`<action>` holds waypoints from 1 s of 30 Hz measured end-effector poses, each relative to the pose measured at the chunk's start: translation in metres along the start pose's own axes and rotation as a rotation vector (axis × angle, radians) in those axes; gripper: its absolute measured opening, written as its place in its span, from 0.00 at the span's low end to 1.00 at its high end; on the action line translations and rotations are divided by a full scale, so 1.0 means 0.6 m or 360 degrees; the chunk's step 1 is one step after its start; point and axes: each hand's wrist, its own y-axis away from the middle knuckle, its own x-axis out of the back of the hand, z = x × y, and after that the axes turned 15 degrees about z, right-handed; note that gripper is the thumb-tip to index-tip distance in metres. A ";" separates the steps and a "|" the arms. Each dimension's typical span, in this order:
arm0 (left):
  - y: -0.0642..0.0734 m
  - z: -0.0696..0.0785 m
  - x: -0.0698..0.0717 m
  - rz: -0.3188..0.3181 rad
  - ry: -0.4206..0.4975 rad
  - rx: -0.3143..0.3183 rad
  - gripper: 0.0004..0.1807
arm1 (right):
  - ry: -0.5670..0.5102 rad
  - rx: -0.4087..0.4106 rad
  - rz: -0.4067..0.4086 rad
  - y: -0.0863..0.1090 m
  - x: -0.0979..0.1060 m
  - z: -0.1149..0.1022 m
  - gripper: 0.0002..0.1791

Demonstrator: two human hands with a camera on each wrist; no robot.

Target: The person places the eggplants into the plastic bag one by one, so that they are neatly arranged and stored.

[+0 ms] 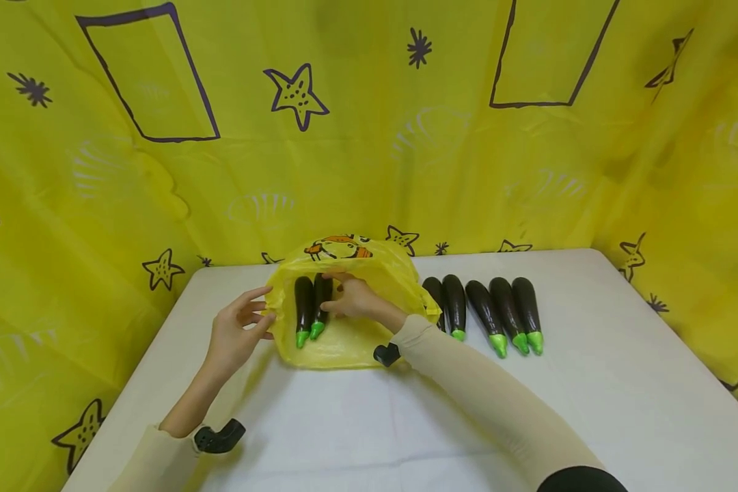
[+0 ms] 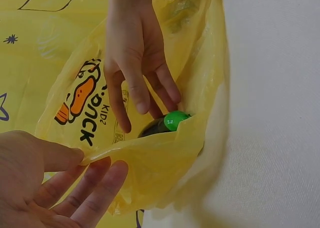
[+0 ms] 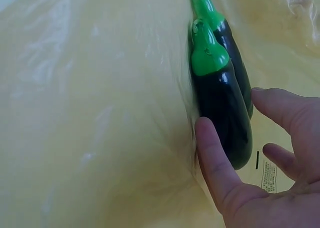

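A yellow plastic bag (image 1: 350,352) with a duck print lies on the table with its mouth facing me. My left hand (image 1: 232,335) pinches the left edge of that mouth between thumb and fingers (image 2: 95,188). Two dark eggplants with green stem ends, the left one (image 1: 303,301) and the right one (image 1: 323,294), lie side by side inside. Reaching into the bag, my right hand (image 1: 354,298) is beside the right eggplant. In the right wrist view its spread fingers (image 3: 215,158) are at both sides of the nearer eggplant (image 3: 222,102), without a curled grip.
Several more eggplants (image 1: 489,311) lie in a row on the white table (image 1: 621,355), right of the bag; the bag's edge partly covers the leftmost one (image 1: 433,290). A yellow curtain (image 1: 357,164) with star drawings hangs behind and at both sides.
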 end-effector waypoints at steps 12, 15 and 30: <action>0.000 -0.002 -0.001 0.0002 0.0025 -0.0003 0.28 | -0.0037 0.0050 -0.0068 0.023 0.035 -0.007 0.39; 0.001 -0.003 0.000 0.0001 0.0032 0.0001 0.28 | -0.0006 0.0072 -0.0083 0.025 0.039 -0.010 0.39; 0.001 -0.002 0.001 0.0003 0.0042 -0.0007 0.29 | 0.0004 0.0137 -0.0140 0.028 0.039 -0.015 0.39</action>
